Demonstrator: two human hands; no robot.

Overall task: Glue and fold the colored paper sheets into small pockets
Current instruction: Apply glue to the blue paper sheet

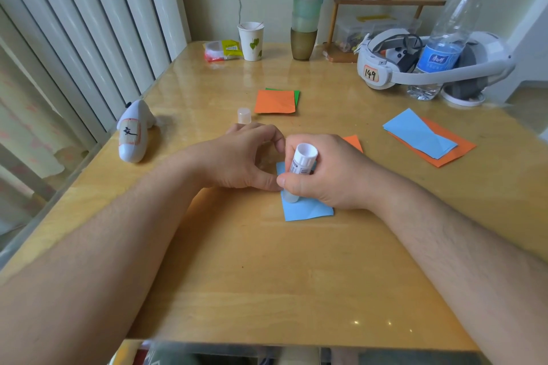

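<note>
A white cylindrical glue stick [299,170] is gripped in the curled fingers of the right hand [326,175], its lower end pressed onto a creased blue paper sheet [308,210] lying flat on the glossy wooden table [267,275]. The sheet is pinned by the left hand [246,157], thumb and bent fingertips resting on it. A translucent cap [244,115] stands just beyond the left hand. Flat orange paper over green [275,101] lies farther back; a blue sheet on orange [421,136] lies to the right.
</note>
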